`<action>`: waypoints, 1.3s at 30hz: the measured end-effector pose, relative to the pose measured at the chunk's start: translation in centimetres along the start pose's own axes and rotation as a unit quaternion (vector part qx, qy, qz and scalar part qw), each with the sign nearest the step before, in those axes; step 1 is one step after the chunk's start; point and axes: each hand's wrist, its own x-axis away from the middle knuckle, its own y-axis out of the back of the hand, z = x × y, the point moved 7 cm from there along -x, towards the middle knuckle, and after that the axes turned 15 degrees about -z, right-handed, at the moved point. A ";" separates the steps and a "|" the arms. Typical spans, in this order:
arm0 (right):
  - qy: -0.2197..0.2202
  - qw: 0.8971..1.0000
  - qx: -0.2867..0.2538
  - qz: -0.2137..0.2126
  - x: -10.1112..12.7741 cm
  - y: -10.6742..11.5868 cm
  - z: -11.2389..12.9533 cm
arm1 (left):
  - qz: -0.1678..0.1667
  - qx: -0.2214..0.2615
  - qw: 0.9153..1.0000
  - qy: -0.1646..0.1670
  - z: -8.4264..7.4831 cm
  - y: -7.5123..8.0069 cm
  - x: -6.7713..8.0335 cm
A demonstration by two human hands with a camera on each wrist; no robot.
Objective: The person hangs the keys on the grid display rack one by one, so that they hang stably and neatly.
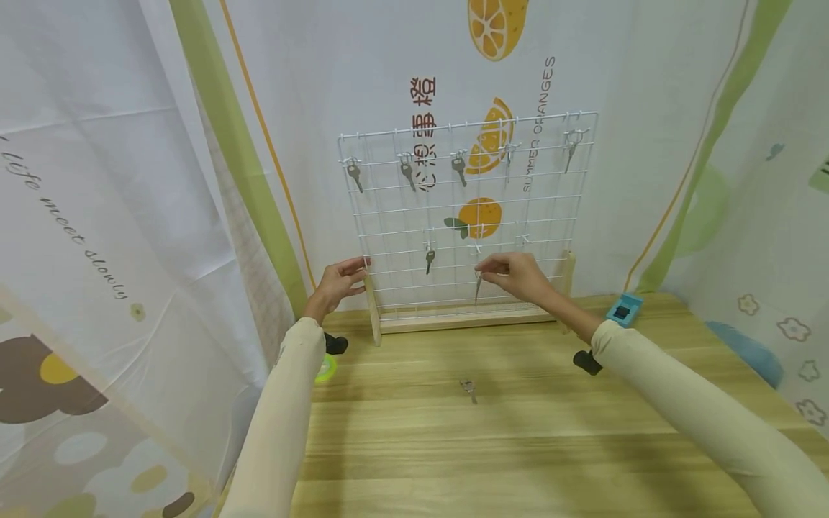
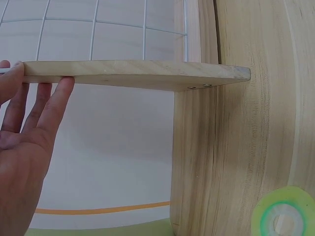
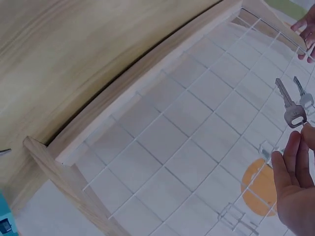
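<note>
- While a white wire grid rack [image 1: 466, 216] stands upright in its wooden base [image 1: 463, 319] at the back of the table [image 1: 518, 446], a silver key [image 1: 478, 286] is pinched at its head by the right hand [image 1: 518, 277], thumb and fingertips pressed together on it.
- That key is held hanging blade-down, right in front of the lower rows of the grid and just below a small white hook [image 1: 477, 249].
- From the right wrist view, the same key [image 3: 291, 105] is seen above the fingertips [image 3: 290, 152], close to the wires; whether it touches them cannot be told.
- The left wooden upright [image 1: 371, 309] of the rack is touched by the left hand [image 1: 338, 284], whose fingers [image 2: 54, 105] are laid straight against the wood, spread rather than curled.
- Five keys are hung along the top row, and one more key [image 1: 429, 259] is hung on the lower row, left of the held one.
- A loose key [image 1: 469, 389] is left lying flat on the table, well apart from the rack.
- A small blue box [image 1: 624, 310] is set by the rack's right end.
</note>
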 end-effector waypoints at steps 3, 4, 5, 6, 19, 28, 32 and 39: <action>-0.005 1.000 0.001 -0.009 -0.7 0.5 0.1 | 0.000 0.002 1.000 0.001 0.0 0.0 0.0; -0.010 1.000 0.004 -0.013 -1.0 0.6 0.0 | 0.001 0.001 1.000 0.001 0.0 0.0 0.0; -0.014 1.000 0.007 -0.017 -1.2 0.8 -0.1 | 0.001 0.002 1.000 0.001 0.0 0.0 0.0; -0.016 1.000 0.008 -0.020 -1.4 0.9 -0.1 | 0.001 0.003 1.000 0.002 0.0 0.0 0.0; -0.050 0.997 0.020 -0.048 -3.3 0.8 -1.5 | -0.001 -0.003 1.000 -0.006 0.1 0.1 0.0; -0.076 0.995 0.029 -0.059 -3.9 0.0 -2.5 | -0.005 0.002 1.000 0.001 0.3 0.0 -0.3; -0.071 0.995 0.026 -0.065 -4.1 0.0 -2.4 | -0.009 0.001 1.000 0.000 0.1 0.0 -0.2; -0.077 0.995 0.023 -0.063 -3.9 0.6 -2.4 | -0.006 0.003 1.000 0.001 0.1 0.1 -0.1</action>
